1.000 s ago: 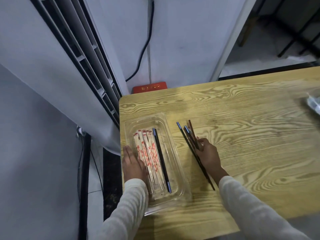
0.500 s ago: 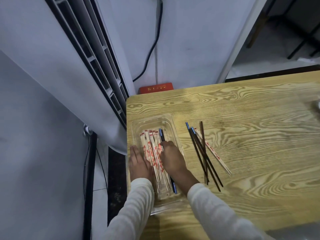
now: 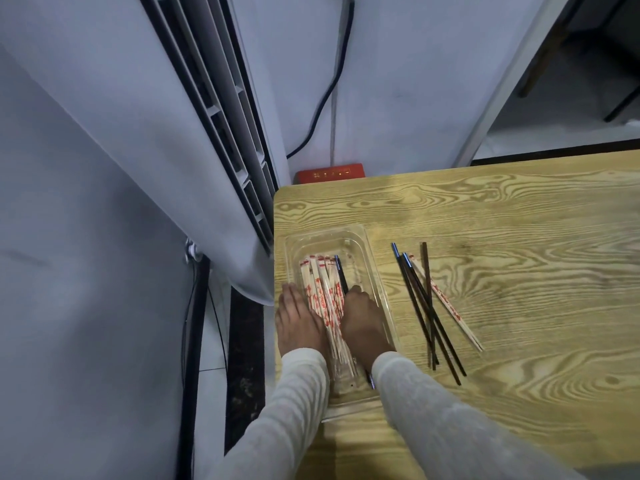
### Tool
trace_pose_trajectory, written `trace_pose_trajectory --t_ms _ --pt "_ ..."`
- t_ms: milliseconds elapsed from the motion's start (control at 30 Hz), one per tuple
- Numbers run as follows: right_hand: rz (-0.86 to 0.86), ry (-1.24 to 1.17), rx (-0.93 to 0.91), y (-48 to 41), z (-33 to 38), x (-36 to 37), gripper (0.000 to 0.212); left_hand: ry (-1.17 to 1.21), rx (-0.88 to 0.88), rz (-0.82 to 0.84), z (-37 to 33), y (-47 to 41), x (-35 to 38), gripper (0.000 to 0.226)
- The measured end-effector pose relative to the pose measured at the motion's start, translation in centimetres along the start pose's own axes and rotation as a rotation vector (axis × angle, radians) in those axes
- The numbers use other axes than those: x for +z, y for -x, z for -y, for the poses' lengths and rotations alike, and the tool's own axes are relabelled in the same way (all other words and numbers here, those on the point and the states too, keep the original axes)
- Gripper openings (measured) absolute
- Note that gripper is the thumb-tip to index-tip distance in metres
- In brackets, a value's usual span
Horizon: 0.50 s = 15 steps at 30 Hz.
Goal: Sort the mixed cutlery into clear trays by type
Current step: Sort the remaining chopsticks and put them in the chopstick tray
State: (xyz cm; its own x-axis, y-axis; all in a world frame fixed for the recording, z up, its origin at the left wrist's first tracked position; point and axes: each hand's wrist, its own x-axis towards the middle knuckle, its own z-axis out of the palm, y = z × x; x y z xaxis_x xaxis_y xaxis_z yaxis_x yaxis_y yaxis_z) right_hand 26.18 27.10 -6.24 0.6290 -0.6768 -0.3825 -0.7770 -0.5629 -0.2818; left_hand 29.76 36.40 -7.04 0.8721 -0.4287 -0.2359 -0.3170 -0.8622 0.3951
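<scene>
Clear plastic rectangular tray [image 3: 360, 233] sits at the near-left corner of the light wood-grain table [image 3: 519, 271], holding a bundle of white paper-wrapped chopsticks with red print [image 3: 320, 289] and one black chopstick with blue ends [image 3: 342, 277]. Left hand [image 3: 299, 323] lies flat, fingers straight, on the tray's left edge. Right hand [image 3: 362, 323] is inside the tray, fingers curled down over the black chopstick; can't tell whether it grips it. Loose dark chopsticks [image 3: 420, 306] and one wrapped chopstick [image 3: 450, 310] lie crossed on the table right of the tray.
</scene>
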Motion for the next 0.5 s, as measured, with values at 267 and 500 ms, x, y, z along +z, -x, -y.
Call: trace_pose_trajectory --t_ms 267,500 --pt "-0.144 -0.343 -0.055 0.3 -2.4 -6.3 0.031 -0.093 0.037 -0.018 0.7 -0.9 0.1 0.058" --pt "-0.245 -0.409 0.23 -1.4 -12.0 -7.5 0.025 0.093 0.028 -0.062 0.7 -0.6 0.4 0.06"
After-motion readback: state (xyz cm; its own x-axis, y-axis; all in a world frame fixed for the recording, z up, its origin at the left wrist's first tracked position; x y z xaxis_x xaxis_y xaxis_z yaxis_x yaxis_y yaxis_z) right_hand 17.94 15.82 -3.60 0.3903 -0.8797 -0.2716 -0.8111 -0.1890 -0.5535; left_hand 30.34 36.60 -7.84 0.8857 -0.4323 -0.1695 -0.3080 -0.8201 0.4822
